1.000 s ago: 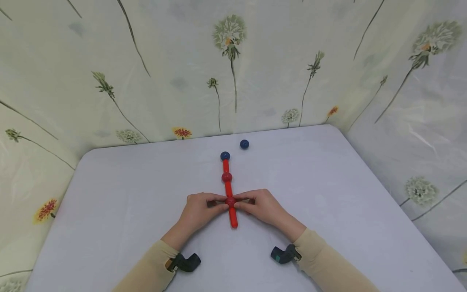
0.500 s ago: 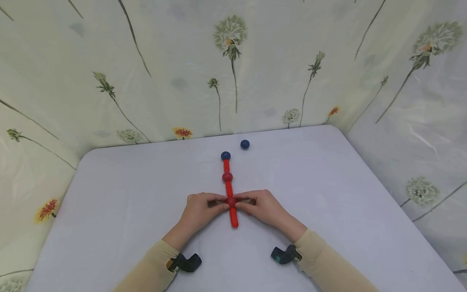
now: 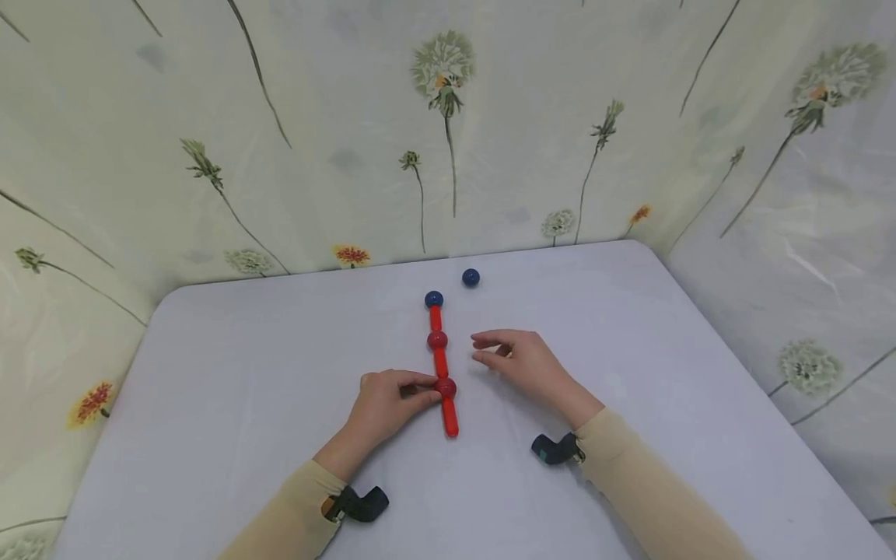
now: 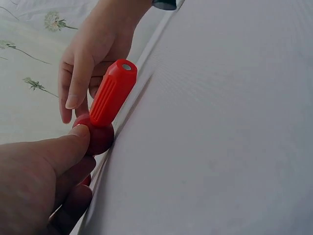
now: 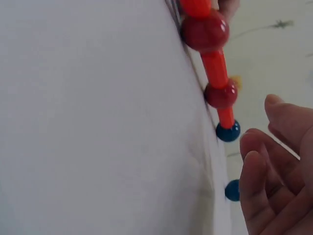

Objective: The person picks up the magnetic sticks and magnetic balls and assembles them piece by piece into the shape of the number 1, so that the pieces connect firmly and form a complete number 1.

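A straight chain of red rods and balls lies on the white table. Its far end is a blue ball (image 3: pixel 434 299), followed by a red rod (image 3: pixel 435 318), a red ball (image 3: pixel 437 340), another rod (image 3: pixel 440 363), a nearer red ball (image 3: pixel 446 388) and a last red rod (image 3: pixel 450 418). My left hand (image 3: pixel 383 404) pinches the nearer red ball from its left side. In the left wrist view the last rod (image 4: pixel 113 93) has ribbed sides and a small grey disc in its end. To the right of the chain, my right hand (image 3: pixel 530 363) holds nothing, thumb and fingers apart.
A loose blue ball (image 3: pixel 471 278) lies beyond the chain, near the back edge of the table (image 3: pixel 280 334). Flower-patterned curtain (image 3: pixel 322 117) hangs behind and along both sides. Each wrist carries a small black camera (image 3: pixel 364 504).
My right hand has let go of the nearer red ball and moved away to the right and farther back. The left hand keeps its pinch, and the chain stays in place.
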The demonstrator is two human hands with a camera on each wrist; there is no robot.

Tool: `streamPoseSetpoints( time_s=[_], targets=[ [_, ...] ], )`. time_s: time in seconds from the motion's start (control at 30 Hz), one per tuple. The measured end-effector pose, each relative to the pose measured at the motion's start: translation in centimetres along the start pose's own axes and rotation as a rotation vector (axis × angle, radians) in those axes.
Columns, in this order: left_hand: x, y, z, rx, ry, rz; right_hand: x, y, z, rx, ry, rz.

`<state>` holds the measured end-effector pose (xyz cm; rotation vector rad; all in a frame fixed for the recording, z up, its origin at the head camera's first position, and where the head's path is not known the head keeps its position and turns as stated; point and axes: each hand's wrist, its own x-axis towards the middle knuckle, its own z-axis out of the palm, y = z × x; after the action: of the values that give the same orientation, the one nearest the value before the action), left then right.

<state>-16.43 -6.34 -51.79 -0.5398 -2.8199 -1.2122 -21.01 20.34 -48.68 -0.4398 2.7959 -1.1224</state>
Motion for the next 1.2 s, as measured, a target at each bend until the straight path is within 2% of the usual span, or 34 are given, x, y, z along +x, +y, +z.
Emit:
streamPoseSetpoints(
  time_s=[0.27, 0.57, 0.77, 1.2],
  targets=[
    [0.0, 0.0, 0.0, -0.015, -0.008, -0.008, 5.4, 1.1, -3.2, -0.092, 0.077, 0.031],
    [-0.1, 0.0, 0.0, -0.019, -0.021, -0.026, 9.9, 2.0, -4.0, -0.129, 0.094, 0.061],
    [0.0, -0.1, 0.0, -0.011, -0.017, -0.017, 11.7, 2.2, -4.2, -0.111, 0.087, 0.082],
    [0.0, -0.2, -0.1, 0.002, -0.025, -0.014, 14.2, 3.4, -3.9, -0.097, -0.008, 0.122]
  ],
)
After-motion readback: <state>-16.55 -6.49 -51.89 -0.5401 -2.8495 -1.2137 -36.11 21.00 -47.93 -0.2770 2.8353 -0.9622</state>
